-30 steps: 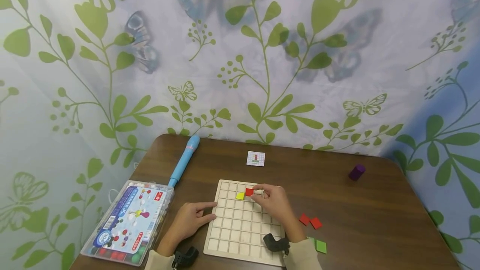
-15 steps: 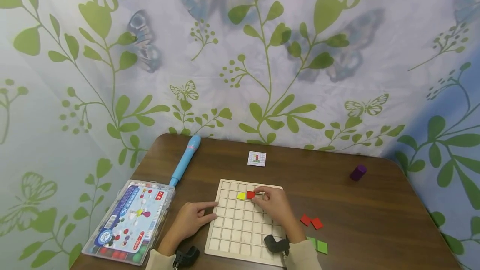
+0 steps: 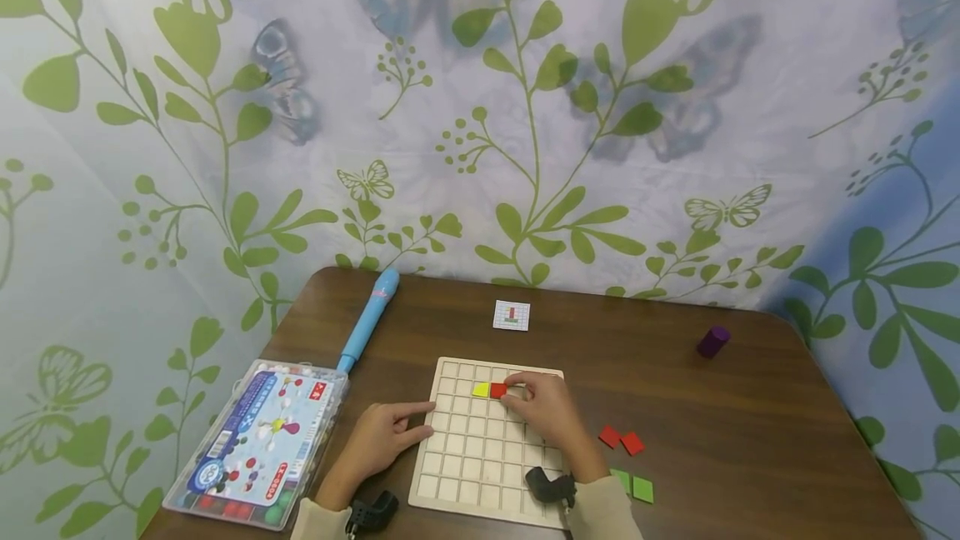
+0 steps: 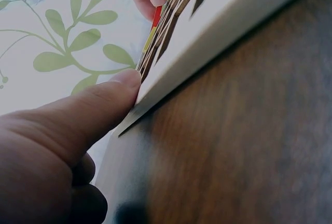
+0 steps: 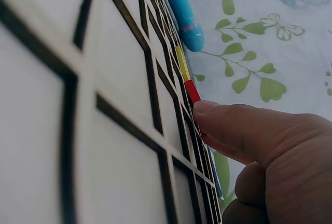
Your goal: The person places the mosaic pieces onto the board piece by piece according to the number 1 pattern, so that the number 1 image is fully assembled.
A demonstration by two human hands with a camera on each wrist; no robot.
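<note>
1. Pale printed backdrop, green leaves and butterflies, behind and at both sides
2. Bench, dark brown wood grain, rounded far corners
3. Pale wooden grid board, flat on the bench
4. Right hand: grip of thumb and forefinger pinching a red square tile, second row from the far edge, just right of a yellow flat tile; whether fully seated, cannot tell
5. Left hand: forefinger and thumb extended, touching the board's left edge
6. Risk, as judged: red tile catching on a raised divider and sitting crooked, if released off-centre
7. Risk: yellow tile nudged, should the red one be pushed too far left
8. Risk: board sliding, were the left fingers to lift
9. Risk: loose green square tiles shifted by the beige right sleeve, lying close
</note>
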